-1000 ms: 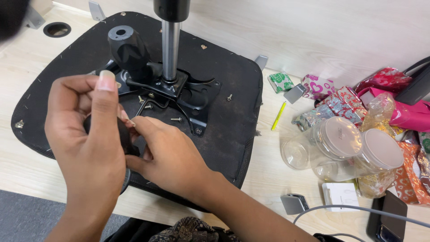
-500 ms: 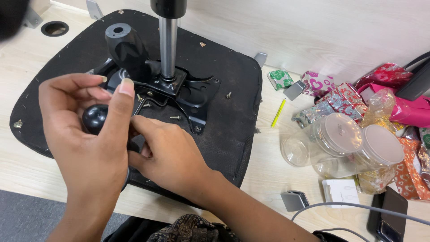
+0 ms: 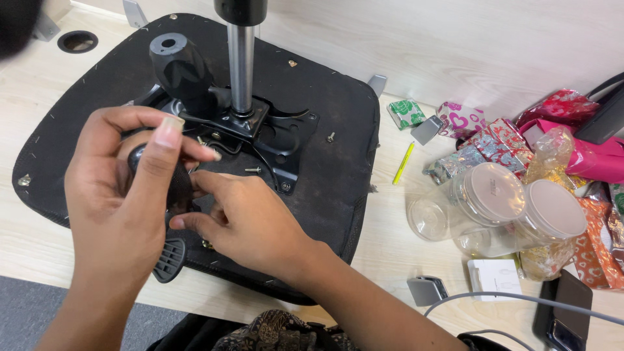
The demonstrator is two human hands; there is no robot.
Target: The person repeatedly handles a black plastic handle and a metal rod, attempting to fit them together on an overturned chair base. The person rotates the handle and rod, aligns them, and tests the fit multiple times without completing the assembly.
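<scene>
An upturned black chair seat (image 3: 338,149) lies on the pale wooden table, with a black metal mechanism plate (image 3: 286,140) bolted to it and a chrome gas cylinder (image 3: 241,62) standing upright from the plate. My left hand (image 3: 120,208) grips a black lever handle (image 3: 170,224) with a rounded knob at its top end. My right hand (image 3: 250,224) rests on the seat just right of it, fingertips pinching at the lever's middle. A black round adjustment knob (image 3: 179,65) sticks up left of the cylinder. A loose screw (image 3: 252,169) lies on the plate.
Clear plastic jars (image 3: 500,201) lie on their sides to the right, among shiny wrapped gift packets (image 3: 494,140). A yellow pencil (image 3: 403,162) lies by the seat edge. A phone (image 3: 562,312), a grey cable (image 3: 520,298) and a small white box (image 3: 494,278) sit near the front right.
My left hand has turned and lifted slightly, so the lever's round knob now shows between its fingers. My right hand stays on the lever's middle.
</scene>
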